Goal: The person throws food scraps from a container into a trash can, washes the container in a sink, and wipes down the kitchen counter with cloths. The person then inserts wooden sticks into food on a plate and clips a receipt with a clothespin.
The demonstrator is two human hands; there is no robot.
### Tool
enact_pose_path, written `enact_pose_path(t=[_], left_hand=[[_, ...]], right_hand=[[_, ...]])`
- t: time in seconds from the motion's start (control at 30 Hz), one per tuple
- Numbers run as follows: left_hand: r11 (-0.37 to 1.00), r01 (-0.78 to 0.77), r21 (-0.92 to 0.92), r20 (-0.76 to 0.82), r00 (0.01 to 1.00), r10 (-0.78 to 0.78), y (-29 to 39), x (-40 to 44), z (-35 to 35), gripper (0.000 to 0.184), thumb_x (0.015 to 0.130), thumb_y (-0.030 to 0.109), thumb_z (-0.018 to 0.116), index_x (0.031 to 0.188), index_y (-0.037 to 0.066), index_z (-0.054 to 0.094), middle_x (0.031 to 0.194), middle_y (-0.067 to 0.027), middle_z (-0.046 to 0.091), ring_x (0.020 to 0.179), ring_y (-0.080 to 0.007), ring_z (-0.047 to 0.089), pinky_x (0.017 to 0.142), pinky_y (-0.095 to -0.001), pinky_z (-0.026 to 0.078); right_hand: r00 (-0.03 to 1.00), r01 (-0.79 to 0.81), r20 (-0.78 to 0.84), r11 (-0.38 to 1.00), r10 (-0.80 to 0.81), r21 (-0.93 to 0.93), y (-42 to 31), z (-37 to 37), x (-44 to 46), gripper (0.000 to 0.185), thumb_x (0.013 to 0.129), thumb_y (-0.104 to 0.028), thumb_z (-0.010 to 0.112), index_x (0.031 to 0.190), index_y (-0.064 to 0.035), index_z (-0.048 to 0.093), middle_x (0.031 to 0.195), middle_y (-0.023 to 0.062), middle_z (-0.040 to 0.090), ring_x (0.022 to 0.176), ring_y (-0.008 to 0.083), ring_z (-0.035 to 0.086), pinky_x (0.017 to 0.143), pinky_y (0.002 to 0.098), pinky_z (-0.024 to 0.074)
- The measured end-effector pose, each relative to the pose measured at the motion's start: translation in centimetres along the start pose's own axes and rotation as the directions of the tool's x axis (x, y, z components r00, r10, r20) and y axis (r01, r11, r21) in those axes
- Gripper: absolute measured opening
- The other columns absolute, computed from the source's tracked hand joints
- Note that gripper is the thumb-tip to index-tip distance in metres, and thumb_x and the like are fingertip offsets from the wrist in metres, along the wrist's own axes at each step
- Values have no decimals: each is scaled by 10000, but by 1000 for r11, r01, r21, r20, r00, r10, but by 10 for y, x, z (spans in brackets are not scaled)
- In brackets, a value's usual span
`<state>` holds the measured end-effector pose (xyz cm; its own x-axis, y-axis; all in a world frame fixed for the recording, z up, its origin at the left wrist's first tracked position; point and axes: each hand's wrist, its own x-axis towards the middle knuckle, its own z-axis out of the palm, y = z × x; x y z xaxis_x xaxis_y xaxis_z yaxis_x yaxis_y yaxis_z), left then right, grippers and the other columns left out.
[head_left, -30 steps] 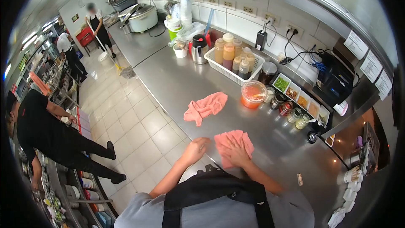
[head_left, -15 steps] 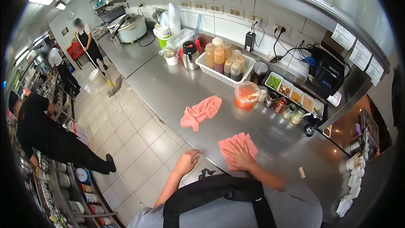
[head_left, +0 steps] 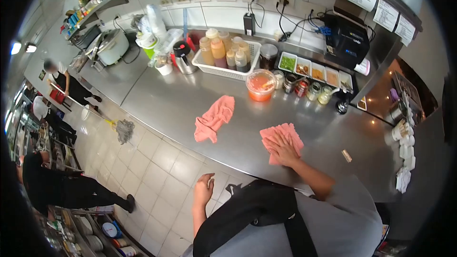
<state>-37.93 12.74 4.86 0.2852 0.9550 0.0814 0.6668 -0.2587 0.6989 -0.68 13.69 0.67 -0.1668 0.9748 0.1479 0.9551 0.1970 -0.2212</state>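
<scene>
My right hand lies flat with fingers spread on a pink cloth, which is laid out on the steel counter. Off the counter's front edge, above the floor, is my left hand. Its fingers are loosely curled and nothing shows in them; the palm is hidden. A second pink cloth sits crumpled on the counter to the left of my right hand, touched by neither hand. Beyond the cloths stands a clear tub of orange-red contents.
A white basket of sauce bottles, a steel jug, several small jars and a topping tray line the back. A small wrapper lies at right. Several people are at left, one with a mop.
My right hand has slid the flat cloth rightward and slightly away from the front edge. The head view has turned. My left hand still hangs off the counter; the crumpled cloth stays put.
</scene>
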Motion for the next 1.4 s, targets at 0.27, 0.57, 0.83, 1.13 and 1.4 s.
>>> enact_pose_path(t=[0.27, 0.57, 0.83, 1.13, 1.4], left_hand=[[1000, -15, 12, 29, 999, 15, -7, 24, 1, 216, 816, 54, 568, 1021, 50, 635, 1074, -149, 616, 937, -345, 601, 801, -395, 491], [964, -265, 18, 1, 964, 265, 14, 98, -12, 273, 789, 6, 560, 1055, 33, 613, 1200, -167, 543, 1067, -349, 541, 894, -401, 453], [911, -384, -150, 164, 899, 405, -18, 204, 4, 323, 817, 30, 569, 1138, 60, 593, 1302, -142, 495, 1139, -317, 516, 932, -376, 432], [853, -383, 355, 80, 922, 380, -35, 276, 53, 363, 882, 233, 498, 1238, 193, 549, 1367, -51, 456, 1313, -317, 338, 1088, -489, 208], [889, -313, 335, -14, 941, 337, -30, 287, 57, 378, 818, 164, 548, 1194, 185, 579, 1321, -65, 500, 1265, -325, 402, 1050, -471, 276]], right_hand=[[980, -117, -135, 974, 145, 195, -8, 4, 8, 358, 879, -304, 528, 1217, -186, 554, 1433, 135, 311, 1347, 317, 231, 1109, 495, 148], [996, -55, -58, 995, 60, 87, -25, -25, -5, 564, 799, -399, 607, 1321, -242, 465, 1359, 86, 397, 1288, 307, 305, 1078, 521, 191], [894, -439, -92, 899, 438, 16, 6, 8, 21, 537, 781, -364, 620, 1293, -267, 489, 1345, 69, 415, 1124, 303, 446, 969, 462, 332], [863, -489, 380, 361, 333, 794, 6, -115, 145, 339, 844, -67, 523, 1151, -185, 607, 842, 5, 627, 616, 87, 556, 511, 239, 480], [817, -182, -545, 981, 190, 70, 116, -124, 379, 281, 784, -114, 609, 1065, -95, 603, 1139, 101, 533, 1014, 339, 498, 834, 458, 421]])
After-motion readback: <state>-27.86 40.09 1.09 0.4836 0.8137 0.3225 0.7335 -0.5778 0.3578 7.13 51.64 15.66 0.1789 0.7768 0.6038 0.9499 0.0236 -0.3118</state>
